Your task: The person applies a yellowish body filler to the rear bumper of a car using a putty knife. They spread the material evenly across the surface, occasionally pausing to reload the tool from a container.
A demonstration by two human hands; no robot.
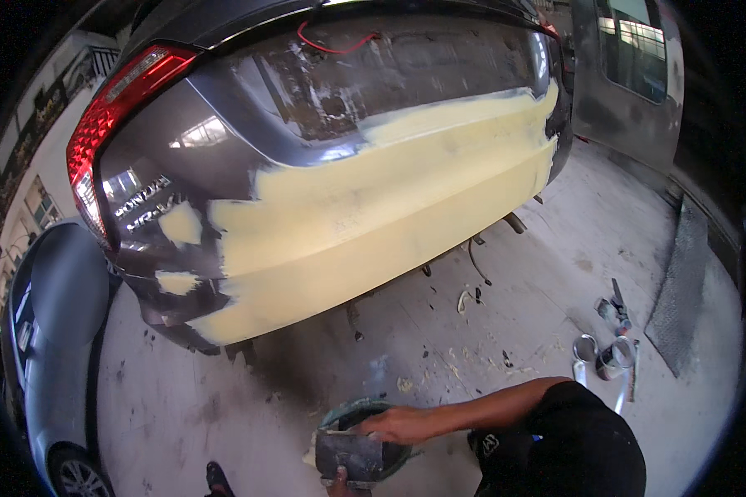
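Note:
At the bottom of the head view, my left hand (338,483) grips the lower edge of a dark flat putty board (348,457), its thumb on top. Pale filler streaks the board's upper edge. My right hand (396,424) reaches in from the right, fingers closed at that upper edge; whatever they hold is too small to make out. Beneath both hands is a round tub (358,406) with a greenish rim, partly covered by the board. Ahead stands the dark rear of a car (162,124), with a broad coat of pale yellow filler (373,215) over its bumper and lower trunk lid.
On the floor to the right stand open cans (617,356) beside a dark hand tool (618,300). A grey textured mat (680,290) lies farther right. Another car (58,364) is at the left, and a loose car door (630,91) stands far right. Filler scraps litter the floor.

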